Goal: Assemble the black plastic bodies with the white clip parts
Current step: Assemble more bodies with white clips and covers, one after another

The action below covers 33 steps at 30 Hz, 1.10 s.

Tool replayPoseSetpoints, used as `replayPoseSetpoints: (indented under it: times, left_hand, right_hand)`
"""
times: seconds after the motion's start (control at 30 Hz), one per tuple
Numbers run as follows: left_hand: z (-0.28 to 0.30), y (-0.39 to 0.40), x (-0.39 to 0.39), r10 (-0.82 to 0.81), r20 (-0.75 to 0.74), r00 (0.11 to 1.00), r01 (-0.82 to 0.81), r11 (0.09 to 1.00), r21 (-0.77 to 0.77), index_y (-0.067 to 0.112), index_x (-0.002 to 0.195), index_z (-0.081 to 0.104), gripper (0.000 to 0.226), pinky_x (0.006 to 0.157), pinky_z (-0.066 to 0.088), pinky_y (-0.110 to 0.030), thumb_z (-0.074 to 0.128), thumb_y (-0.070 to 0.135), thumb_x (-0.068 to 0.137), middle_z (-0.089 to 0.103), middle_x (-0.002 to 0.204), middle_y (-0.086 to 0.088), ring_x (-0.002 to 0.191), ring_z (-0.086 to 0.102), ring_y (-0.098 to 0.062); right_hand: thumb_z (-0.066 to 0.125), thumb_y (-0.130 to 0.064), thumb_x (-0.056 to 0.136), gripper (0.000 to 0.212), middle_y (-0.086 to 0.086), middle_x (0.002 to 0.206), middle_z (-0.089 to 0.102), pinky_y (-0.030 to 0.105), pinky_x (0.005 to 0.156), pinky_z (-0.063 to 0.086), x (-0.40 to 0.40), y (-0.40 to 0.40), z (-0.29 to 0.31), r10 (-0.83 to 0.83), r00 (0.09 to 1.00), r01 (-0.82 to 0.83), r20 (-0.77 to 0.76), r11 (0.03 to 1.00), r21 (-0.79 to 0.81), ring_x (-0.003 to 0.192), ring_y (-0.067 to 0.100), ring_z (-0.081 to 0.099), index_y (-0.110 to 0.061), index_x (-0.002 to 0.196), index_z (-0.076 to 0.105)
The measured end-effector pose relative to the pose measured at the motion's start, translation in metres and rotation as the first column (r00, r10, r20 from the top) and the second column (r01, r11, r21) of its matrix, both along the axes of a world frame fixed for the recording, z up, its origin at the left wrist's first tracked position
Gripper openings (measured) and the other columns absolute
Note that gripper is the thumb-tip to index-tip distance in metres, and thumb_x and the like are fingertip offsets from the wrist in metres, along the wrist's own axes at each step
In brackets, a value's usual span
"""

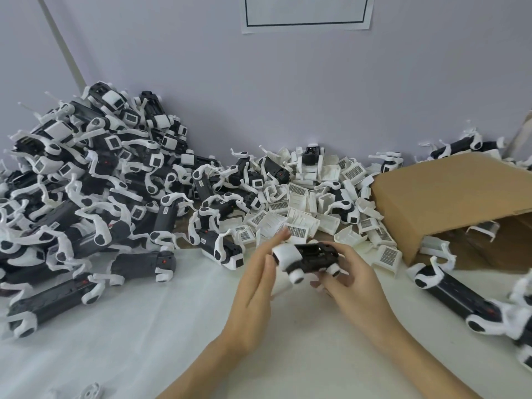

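Observation:
A black plastic body (pixel 315 256) is held above the white table, gripped by my right hand (pixel 349 276) from the right side. A white clip part (pixel 285 254) sits on the body's left end. My left hand (pixel 259 276) has straight fingers, its palm pressing against that white clip. White round pieces show on the body's near side. A heap of loose white clip parts (pixel 302 211) lies just behind my hands.
A big pile of black-and-white assembled bodies (pixel 86 182) fills the left side up to the wall. A tipped cardboard box (pixel 449 203) lies at the right with white parts spilling out. More black bodies (pixel 460 298) lie at the right edge. A small white piece (pixel 90 393) lies bottom left.

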State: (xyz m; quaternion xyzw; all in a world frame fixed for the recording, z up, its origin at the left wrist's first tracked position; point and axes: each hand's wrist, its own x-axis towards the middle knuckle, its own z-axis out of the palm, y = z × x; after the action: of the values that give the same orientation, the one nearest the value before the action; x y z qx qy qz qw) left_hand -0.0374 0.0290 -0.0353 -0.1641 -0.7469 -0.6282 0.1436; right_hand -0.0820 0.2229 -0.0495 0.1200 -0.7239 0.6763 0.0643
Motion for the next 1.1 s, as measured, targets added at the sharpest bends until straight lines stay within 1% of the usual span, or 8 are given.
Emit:
replayPoseSetpoints:
  times: [0.17,0.37,0.47,0.6,0.77,0.87,1.0,1.1]
  left_hand:
    - [-0.002,0.0,-0.003,0.028,0.045,0.999,-0.027,0.999,-0.037,0.035,0.143,0.054,0.047,0.108,0.045,-0.026,0.061,0.053,0.1,0.065,0.136,0.01,0.133,0.058,-0.014]
    - [-0.003,-0.01,-0.01,-0.076,0.206,0.976,0.045,0.987,0.154,0.03,0.14,0.053,0.042,0.107,0.043,-0.025,0.061,0.038,0.099,0.067,0.132,0.013,0.131,0.057,-0.005]
    - [0.0,-0.011,-0.013,-0.023,0.243,0.97,-0.038,0.969,0.242,0.037,0.139,0.058,0.047,0.098,0.044,-0.033,0.06,0.05,0.094,0.068,0.137,0.018,0.129,0.059,-0.002]
    - [0.002,-0.01,-0.011,0.234,0.164,0.958,-0.271,0.925,0.265,0.024,0.111,0.074,0.051,0.087,0.056,-0.041,0.061,0.069,0.089,0.078,0.113,0.006,0.105,0.073,-0.018]
    - [0.003,-0.018,-0.017,0.213,0.28,0.936,-0.329,0.811,0.483,0.018,0.068,0.071,0.066,0.115,0.043,-0.057,0.062,0.082,0.084,0.08,0.105,-0.014,0.116,0.073,-0.022]
    - [0.005,-0.023,-0.02,0.187,0.312,0.932,-0.337,0.766,0.547,0.014,0.063,0.066,0.071,0.115,0.043,-0.06,0.064,0.082,0.083,0.079,0.1,-0.022,0.11,0.077,-0.026]
    - [0.008,-0.02,-0.017,0.217,0.262,0.941,-0.319,0.829,0.46,0.012,0.08,0.076,0.074,0.108,0.048,-0.056,0.048,0.079,0.093,0.079,0.107,-0.012,0.113,0.073,-0.024]
    - [0.011,-0.012,-0.012,0.263,0.138,0.955,-0.294,0.901,0.318,0.016,0.1,0.072,0.049,0.088,0.054,-0.042,0.058,0.062,0.089,0.076,0.104,-0.002,0.104,0.073,-0.02]
  right_hand:
    - [0.059,0.01,0.096,0.037,0.002,0.113,0.074,0.03,0.059,0.061,0.006,-0.003,0.006,-0.021,0.996,0.03,0.081,0.994,-0.103,0.091,0.027,0.079,-0.018,0.119,0.065]
    - [0.08,-0.03,0.09,0.05,-0.007,0.128,0.07,0.041,0.093,0.057,0.006,0.002,0.015,0.188,0.969,-0.182,0.159,0.982,-0.052,0.109,0.027,0.074,-0.032,0.135,0.06]
    - [0.083,-0.017,0.087,0.059,-0.02,0.134,0.064,0.031,0.097,0.054,0.005,0.006,0.018,0.171,0.984,-0.175,0.049,0.981,0.079,0.119,0.013,0.068,-0.037,0.137,0.056]
    - [0.086,-0.006,0.083,0.075,-0.018,0.14,0.057,0.012,0.1,0.046,0.011,-0.001,0.013,0.244,0.96,-0.202,-0.139,0.943,0.263,0.131,0.006,0.057,-0.035,0.141,0.048]
    - [0.089,-0.008,0.078,0.078,-0.021,0.143,0.049,0.012,0.104,0.042,0.02,-0.015,0.003,0.242,0.85,0.046,-0.468,0.851,0.524,0.129,0.005,0.055,-0.037,0.136,0.044]
    - [0.091,-0.008,0.076,0.081,-0.021,0.145,0.048,0.013,0.104,0.041,0.021,-0.017,0.003,0.264,0.809,0.104,-0.525,0.815,0.57,0.131,0.002,0.053,-0.034,0.137,0.045]
    - [0.086,-0.026,0.085,0.071,-0.025,0.137,0.058,0.007,0.098,0.04,0.021,-0.016,0.011,0.186,0.906,0.012,-0.38,0.887,0.461,0.124,0.001,0.058,-0.043,0.142,0.046]
    - [0.074,-0.041,0.087,0.052,-0.021,0.122,0.07,0.02,0.094,0.051,0.016,-0.016,0.024,0.13,0.982,-0.093,-0.137,0.966,0.243,0.112,0.005,0.067,-0.039,0.136,0.058]
